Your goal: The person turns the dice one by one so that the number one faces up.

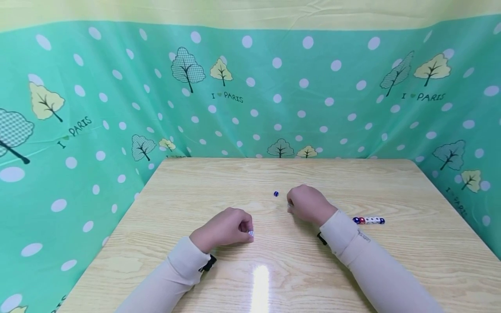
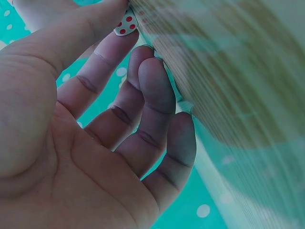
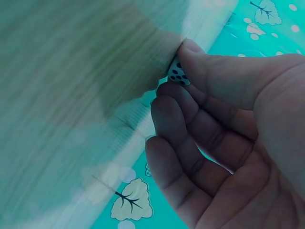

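Observation:
My left hand (image 1: 225,229) pinches a white die (image 1: 251,233) between thumb and forefinger, low over the middle of the table. Red pips show on this die (image 2: 127,24) in the left wrist view, and the other fingers are loosely bent. Farther back and to the right, my right hand (image 1: 310,204) pinches another white die (image 3: 178,74), with dark pips, by the tabletop. Most of that die is covered by the fingers in the head view. A blue die (image 1: 275,194) lies on the table just left of the right hand.
To the right of the right forearm, a row of several touching dice (image 1: 372,220) lies on the wooden table (image 1: 195,182), blue at both ends with a red one and white ones between. A green dotted curtain (image 1: 250,104) surrounds the table's back and sides.

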{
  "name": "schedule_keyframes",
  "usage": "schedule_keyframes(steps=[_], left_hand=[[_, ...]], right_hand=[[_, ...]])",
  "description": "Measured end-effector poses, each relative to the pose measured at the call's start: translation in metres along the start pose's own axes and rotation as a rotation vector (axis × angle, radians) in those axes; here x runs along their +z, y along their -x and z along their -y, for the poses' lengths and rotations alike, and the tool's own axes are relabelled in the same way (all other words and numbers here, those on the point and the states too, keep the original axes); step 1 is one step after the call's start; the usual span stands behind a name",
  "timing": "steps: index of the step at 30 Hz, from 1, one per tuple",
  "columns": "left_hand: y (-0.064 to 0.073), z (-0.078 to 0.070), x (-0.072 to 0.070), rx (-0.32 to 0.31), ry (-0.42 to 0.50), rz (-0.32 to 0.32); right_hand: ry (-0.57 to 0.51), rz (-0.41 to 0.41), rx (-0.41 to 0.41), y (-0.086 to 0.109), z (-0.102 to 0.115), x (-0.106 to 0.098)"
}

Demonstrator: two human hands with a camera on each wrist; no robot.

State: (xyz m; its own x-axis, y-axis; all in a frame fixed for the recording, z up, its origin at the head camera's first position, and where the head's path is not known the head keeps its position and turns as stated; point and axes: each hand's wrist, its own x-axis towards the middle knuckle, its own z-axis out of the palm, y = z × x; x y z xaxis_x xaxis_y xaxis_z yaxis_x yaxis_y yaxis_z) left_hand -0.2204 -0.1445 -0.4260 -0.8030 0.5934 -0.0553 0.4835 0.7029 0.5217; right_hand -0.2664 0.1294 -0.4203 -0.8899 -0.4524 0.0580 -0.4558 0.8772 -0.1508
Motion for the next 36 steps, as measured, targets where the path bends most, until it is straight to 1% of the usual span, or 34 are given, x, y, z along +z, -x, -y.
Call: schedule_keyframes(steps=[12, 23, 28, 32, 36], left_hand=[[0.001, 0.003, 0.001, 0.005, -0.004, -0.003], [0.001, 0.003, 0.003, 0.012, -0.007, -0.007], [-0.001, 0.004, 0.004, 0.007, -0.009, -0.004], [-0.002, 0.004, 0.004, 0.01, -0.01, -0.004], [-0.001, 0.003, 0.003, 0.017, -0.013, -0.007]], right_hand=[[-0.036, -0.004, 0.002, 0.023, 0.0, -0.002], [0.007, -0.045, -0.029, 0.042, 0.0, -0.001], [0.009, -0.06, -0.027, 0.052, 0.002, -0.001], [0.017, -0.08, -0.047, 0.061, 0.002, -0.001], [-0.002, -0.079, -0.056, 0.068, 0.001, 0.0]])
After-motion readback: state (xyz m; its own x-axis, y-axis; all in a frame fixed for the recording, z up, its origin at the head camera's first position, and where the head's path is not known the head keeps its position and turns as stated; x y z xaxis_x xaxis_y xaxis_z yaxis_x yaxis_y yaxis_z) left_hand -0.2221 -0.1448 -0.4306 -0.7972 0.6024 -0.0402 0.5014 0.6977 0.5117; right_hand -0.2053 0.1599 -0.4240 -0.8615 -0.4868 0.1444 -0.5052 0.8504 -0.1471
